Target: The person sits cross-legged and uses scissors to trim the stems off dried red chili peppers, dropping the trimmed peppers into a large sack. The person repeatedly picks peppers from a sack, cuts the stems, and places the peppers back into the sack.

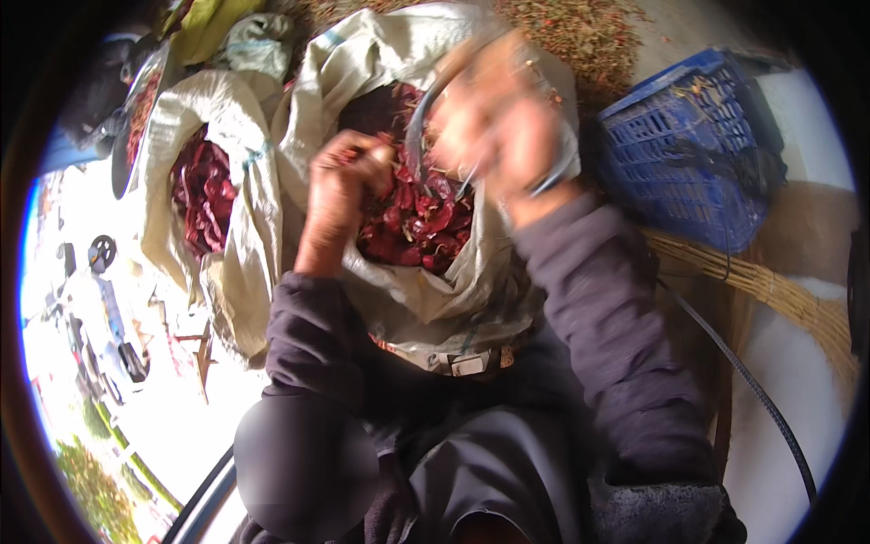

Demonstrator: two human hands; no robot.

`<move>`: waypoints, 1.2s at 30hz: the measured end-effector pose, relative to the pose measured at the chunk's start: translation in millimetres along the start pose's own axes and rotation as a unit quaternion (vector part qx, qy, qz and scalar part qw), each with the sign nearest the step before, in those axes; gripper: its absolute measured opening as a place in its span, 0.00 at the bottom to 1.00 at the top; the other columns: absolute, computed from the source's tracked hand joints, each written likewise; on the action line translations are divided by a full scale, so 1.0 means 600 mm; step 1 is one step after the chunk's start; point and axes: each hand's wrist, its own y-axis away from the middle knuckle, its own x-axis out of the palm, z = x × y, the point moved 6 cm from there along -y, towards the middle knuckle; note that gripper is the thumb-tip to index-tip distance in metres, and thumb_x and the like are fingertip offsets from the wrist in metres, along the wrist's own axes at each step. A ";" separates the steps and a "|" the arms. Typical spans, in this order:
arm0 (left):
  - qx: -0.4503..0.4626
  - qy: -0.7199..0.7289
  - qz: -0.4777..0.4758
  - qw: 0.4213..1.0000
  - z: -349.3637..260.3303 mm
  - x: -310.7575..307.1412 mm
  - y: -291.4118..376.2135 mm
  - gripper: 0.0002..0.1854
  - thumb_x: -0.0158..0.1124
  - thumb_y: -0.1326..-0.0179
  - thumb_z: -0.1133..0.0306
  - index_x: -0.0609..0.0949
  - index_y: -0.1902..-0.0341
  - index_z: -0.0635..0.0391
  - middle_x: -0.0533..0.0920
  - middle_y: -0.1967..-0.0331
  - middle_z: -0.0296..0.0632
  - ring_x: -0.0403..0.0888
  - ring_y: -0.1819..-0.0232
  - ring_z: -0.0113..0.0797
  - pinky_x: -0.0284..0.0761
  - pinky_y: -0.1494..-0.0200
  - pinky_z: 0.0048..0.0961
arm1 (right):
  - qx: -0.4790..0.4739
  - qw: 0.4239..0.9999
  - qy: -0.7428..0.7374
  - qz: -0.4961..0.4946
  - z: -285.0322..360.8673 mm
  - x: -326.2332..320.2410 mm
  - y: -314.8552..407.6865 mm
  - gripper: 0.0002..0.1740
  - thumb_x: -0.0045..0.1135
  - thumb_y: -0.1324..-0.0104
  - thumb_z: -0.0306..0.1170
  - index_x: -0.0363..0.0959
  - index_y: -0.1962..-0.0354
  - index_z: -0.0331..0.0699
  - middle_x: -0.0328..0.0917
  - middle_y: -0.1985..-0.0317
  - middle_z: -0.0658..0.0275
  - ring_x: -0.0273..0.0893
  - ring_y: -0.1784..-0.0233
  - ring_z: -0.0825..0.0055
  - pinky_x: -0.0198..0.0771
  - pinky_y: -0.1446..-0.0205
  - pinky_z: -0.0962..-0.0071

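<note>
Over the open mouth of a white woven sack [435, 299], my left hand [343, 187] is closed, with bits of a dried red chili pepper [350, 156] showing at its fingers. Motion blurs my right hand [503, 122], which grips what look like large-looped metal scissors [416, 129]. Their blades point down toward the chilies but are too smeared to tell open from closed. Deep red dried chili peppers [421, 228] lie inside the sack below both hands.
Left of it stands another woven sack [255, 197] of dried chilies [204, 197]. A pile of stems [571, 41] lies beyond. On the right are a blue plastic crate [680, 156], a straw broom [781, 292] and a black cable [741, 374]. Parked scooters [102, 306] stand outside, left.
</note>
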 end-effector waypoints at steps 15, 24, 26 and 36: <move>0.004 -0.260 -0.059 0.964 0.108 -0.029 -0.145 0.14 0.72 0.42 0.71 0.83 0.52 0.55 0.81 0.72 0.35 0.78 0.72 0.25 0.75 0.68 0.23 | -0.206 0.924 0.034 -0.320 0.125 -0.137 0.039 0.38 0.63 0.38 0.65 0.68 0.50 0.40 0.78 0.60 0.62 0.78 0.58 0.73 0.76 0.52 0.70; 0.029 -0.588 0.006 0.809 0.130 0.046 -0.220 0.17 0.72 0.45 0.60 0.86 0.53 0.52 0.88 0.64 0.44 0.86 0.61 0.40 0.79 0.54 0.34 | -0.166 0.929 0.079 -0.321 0.094 -0.139 0.021 0.38 0.65 0.40 0.62 0.73 0.56 0.32 0.81 0.66 0.56 0.82 0.64 0.68 0.78 0.59 0.69; 0.031 -0.538 -0.005 0.842 0.099 0.025 -0.188 0.14 0.73 0.45 0.63 0.87 0.56 0.52 0.88 0.66 0.43 0.87 0.62 0.37 0.79 0.56 0.32 | -0.134 0.933 0.113 -0.315 0.081 -0.142 0.016 0.36 0.66 0.41 0.62 0.76 0.66 0.32 0.79 0.75 0.60 0.80 0.70 0.72 0.76 0.66 0.73; 0.071 -0.193 -0.027 0.978 -0.037 0.029 -0.018 0.14 0.70 0.40 0.76 0.85 0.50 0.58 0.84 0.66 0.30 0.74 0.68 0.17 0.70 0.64 0.15 | -0.021 0.799 0.569 -0.194 -0.008 -0.089 -0.027 0.27 0.67 0.42 0.48 0.74 0.64 0.27 0.82 0.72 0.50 0.83 0.67 0.56 0.75 0.57 0.58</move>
